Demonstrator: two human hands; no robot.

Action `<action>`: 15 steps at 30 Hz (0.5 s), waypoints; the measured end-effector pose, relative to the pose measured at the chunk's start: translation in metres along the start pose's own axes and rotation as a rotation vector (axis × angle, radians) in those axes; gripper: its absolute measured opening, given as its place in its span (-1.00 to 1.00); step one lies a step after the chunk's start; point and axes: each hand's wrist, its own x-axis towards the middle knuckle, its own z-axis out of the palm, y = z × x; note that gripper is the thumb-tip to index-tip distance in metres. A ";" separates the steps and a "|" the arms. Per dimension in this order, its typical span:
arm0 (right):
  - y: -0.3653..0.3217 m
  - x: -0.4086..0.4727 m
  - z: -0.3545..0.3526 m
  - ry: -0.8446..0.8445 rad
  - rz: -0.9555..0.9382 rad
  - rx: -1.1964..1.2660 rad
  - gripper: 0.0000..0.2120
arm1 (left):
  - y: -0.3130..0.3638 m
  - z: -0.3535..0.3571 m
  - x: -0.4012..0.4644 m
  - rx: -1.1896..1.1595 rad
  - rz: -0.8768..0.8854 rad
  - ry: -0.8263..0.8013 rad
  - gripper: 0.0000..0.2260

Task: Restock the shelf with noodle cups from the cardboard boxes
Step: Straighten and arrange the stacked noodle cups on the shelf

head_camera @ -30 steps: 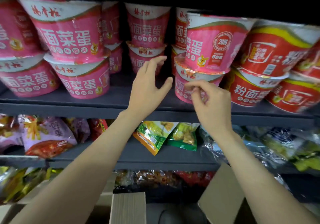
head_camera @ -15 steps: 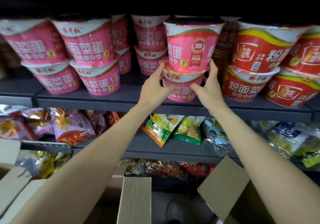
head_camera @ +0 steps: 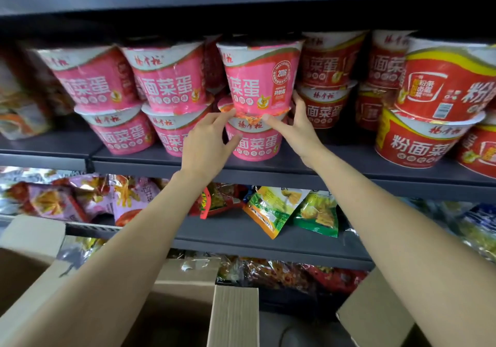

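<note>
A pink noodle cup [head_camera: 261,78] stands on top of another pink cup [head_camera: 255,145] at the middle of the grey shelf [head_camera: 268,176]. My left hand [head_camera: 209,142] reaches up with fairly straight fingers touching the upper cup's base on its left, and its thumb lies against the lower cup. My right hand [head_camera: 298,129] holds the base of the same upper cup, thumb in front and fingers round its right side. Open cardboard boxes [head_camera: 233,317] sit below, their insides hidden by my arms.
More pink cups [head_camera: 166,78] are stacked in twos on the left, and red cups [head_camera: 442,83] on the right. The shelf above hangs close over the top cups. Snack bags [head_camera: 276,212] lie on the lower shelf. Box flaps [head_camera: 375,317] stick up near my arms.
Both hands rose from mid-air in front of the shelf to the stack and now sit at the upper cup's base. That cup stands straighter than a second ago.
</note>
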 end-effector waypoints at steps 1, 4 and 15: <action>0.000 0.003 0.002 0.007 -0.002 0.004 -0.20 | -0.003 0.001 0.001 0.004 -0.006 -0.002 -0.58; 0.000 0.011 0.008 0.011 -0.010 -0.029 -0.23 | -0.011 0.003 0.004 -0.001 -0.009 -0.003 -0.62; -0.022 0.011 0.016 0.190 -0.143 -0.327 -0.15 | 0.026 -0.012 0.021 -0.690 -0.331 -0.059 -0.38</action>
